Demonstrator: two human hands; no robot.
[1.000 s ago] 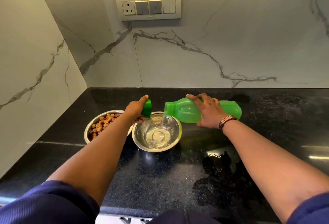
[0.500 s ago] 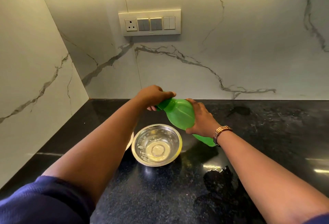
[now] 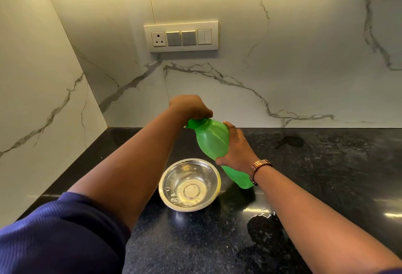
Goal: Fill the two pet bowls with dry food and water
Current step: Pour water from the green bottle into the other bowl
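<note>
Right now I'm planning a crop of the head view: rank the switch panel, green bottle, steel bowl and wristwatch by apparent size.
1. Green bottle and switch panel: too alike to rank.
2. Steel bowl: slightly smaller, nearer the camera.
3. Wristwatch: smallest.

Green bottle (image 3: 212,141) raised from lying-flat pour over water bowl (image 3: 189,184) to tilted upright, base beside bowl's right rim. Left hand (image 3: 191,107) moved from bowl's far rim onto bottle top, cap under it. Food bowl now hidden behind left forearm.
</note>
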